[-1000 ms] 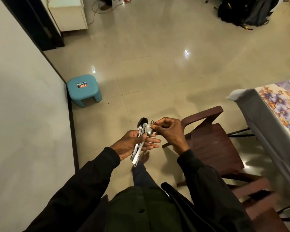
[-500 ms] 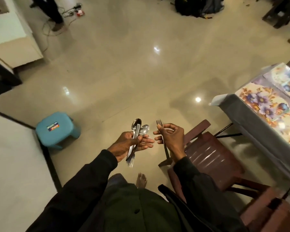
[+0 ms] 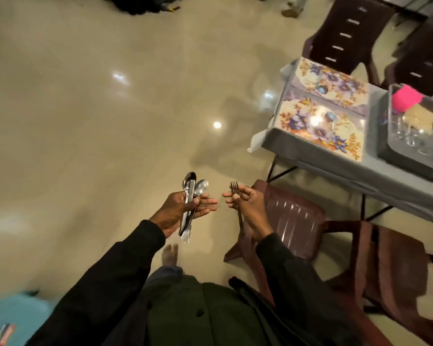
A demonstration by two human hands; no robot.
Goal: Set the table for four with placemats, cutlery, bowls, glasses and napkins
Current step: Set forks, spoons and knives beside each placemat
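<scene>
Left thumb (image 3: pixel 195 201) clamps across a bundle of cutlery (image 3: pixel 191 193), the other fingers lying straight underneath as a shelf. That left hand (image 3: pixel 176 212) is grasping the lot. Two spoon bowls stick up past the fingertips, a flat blade lies between them, and fork tines poke out below the palm.

Over to the right hand (image 3: pixel 251 206): thumb and curled fingers pinch a single fork (image 3: pixel 234 189) just under its head. The tines point up and the handle runs down along the wrist. The two hands are near each other but apart, both held out over the floor (image 3: pixel 85 121), well short of the table (image 3: pixel 335 166).

On that table, two flowered placemats (image 3: pixel 320 128) lie side by side at the left end, the near one reaching the front corner. Just beside them, toward the right edge, sits a grey tray (image 3: pixel 408 158) with glasses (image 3: pixel 415 136) in it and a pink thing (image 3: pixel 406 97) at its far side. A brown chair (image 3: pixel 293 221) stands below the table's front edge, under the right hand. A blue stool (image 3: pixel 15 313) shows at the bottom left.
</scene>
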